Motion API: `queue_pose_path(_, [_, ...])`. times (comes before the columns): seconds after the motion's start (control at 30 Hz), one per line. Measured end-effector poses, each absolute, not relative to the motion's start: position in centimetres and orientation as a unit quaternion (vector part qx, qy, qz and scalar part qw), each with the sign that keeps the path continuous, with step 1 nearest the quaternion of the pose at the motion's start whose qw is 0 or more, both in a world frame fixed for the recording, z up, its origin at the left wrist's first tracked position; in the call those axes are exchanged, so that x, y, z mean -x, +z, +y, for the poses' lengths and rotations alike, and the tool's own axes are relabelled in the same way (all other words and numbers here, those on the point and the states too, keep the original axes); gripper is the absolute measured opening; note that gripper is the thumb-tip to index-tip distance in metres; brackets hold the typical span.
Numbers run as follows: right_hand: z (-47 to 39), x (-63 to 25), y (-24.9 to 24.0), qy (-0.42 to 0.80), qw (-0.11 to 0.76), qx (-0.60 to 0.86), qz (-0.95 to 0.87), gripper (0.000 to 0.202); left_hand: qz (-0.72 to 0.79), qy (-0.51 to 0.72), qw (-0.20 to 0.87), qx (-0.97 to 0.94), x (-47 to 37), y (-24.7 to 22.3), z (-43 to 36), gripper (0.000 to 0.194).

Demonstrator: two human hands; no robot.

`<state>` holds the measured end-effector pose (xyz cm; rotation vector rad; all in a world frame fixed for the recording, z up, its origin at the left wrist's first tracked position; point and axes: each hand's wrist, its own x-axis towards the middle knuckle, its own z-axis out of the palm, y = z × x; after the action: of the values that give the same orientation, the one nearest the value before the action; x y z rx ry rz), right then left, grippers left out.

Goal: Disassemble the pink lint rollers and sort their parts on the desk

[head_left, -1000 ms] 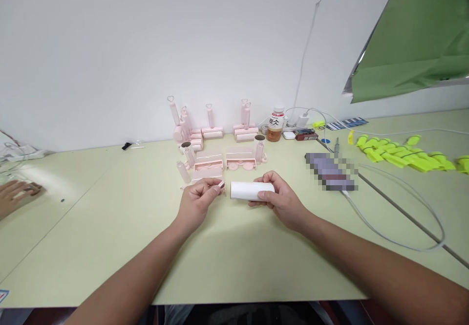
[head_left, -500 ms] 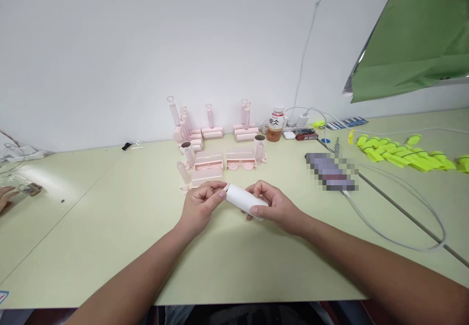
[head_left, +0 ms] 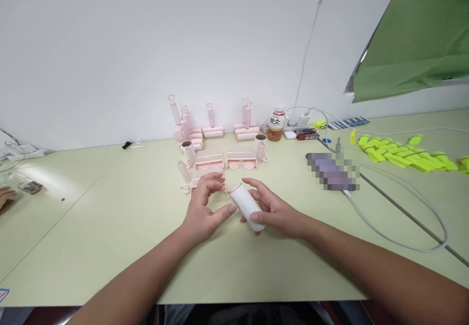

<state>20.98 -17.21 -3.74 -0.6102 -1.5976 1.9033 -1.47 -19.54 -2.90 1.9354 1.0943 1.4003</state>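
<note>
My right hand is closed around a white cylinder, thumb on its near side, over the table. The cylinder leans with its upper end to the left, and a thin pinkish rim shows there. Beside that end, my left hand is open, thumb and fingers spread, holding nothing. Just beyond the hands lie open pink cases with clear lids, round pink pieces inside. Two clear tubes with dark round tops stand by them. Part of the nearest pink case is hidden behind my left hand.
Pink tubes with heart-shaped loops and closed pink cases stand along the wall. To the right are a bottle, a blurred-out phone on a white cable, and several neon-yellow pieces. Another person's hand rests at far left.
My left hand has let go of the white cylinder's end and opened. My right hand has tilted the cylinder more steeply, its lower end coming toward me.
</note>
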Motion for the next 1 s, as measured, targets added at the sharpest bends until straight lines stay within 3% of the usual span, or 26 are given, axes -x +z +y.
queue_pose_path(0.07, [-17.2, -21.0, -3.8, 0.711, 0.290, 0.228, -0.599, 0.081, 0.396, 0.522, 0.225, -0.721, 1.5, -3.2, -19.7, 0.063])
queue_pose_path(0.13, [-17.2, -21.0, -4.0, 0.711, 0.289, 0.227, -0.600, 0.082, 0.396, 0.482, 0.223, -0.749, 1.5, -3.3, -19.9, 0.074])
queue_pose_path(0.23, [-17.3, -21.0, -4.1, 0.709, 0.282, 0.232, -0.604, 0.085, 0.392, 0.430, 0.223, -0.782, 1.8, -3.0, -20.0, 0.065])
queue_pose_path(0.4, [-17.6, -21.2, -3.4, 0.695, 0.274, 0.252, -0.614, 0.081, 0.475, 0.424, 0.129, -0.760, 2.8, -2.2, -18.8, 0.043])
queue_pose_path(0.57, [-17.7, -21.2, -3.0, 0.687, 0.281, 0.271, -0.613, 0.070, 0.588, 0.292, 0.110, -0.746, 3.9, -2.4, -17.2, 0.046])
queue_pose_path(0.87, [-17.5, -21.1, -3.6, 0.683, 0.327, 0.275, -0.593, 0.066, 0.607, 0.113, 0.015, -0.787, 3.4, -2.0, -17.6, 0.038])
queue_pose_path(1.0, [-17.1, -20.9, -3.8, 0.685, 0.349, 0.286, -0.572, 0.062, 0.609, 0.046, 0.044, -0.791, 3.3, -1.9, -17.9, 0.015])
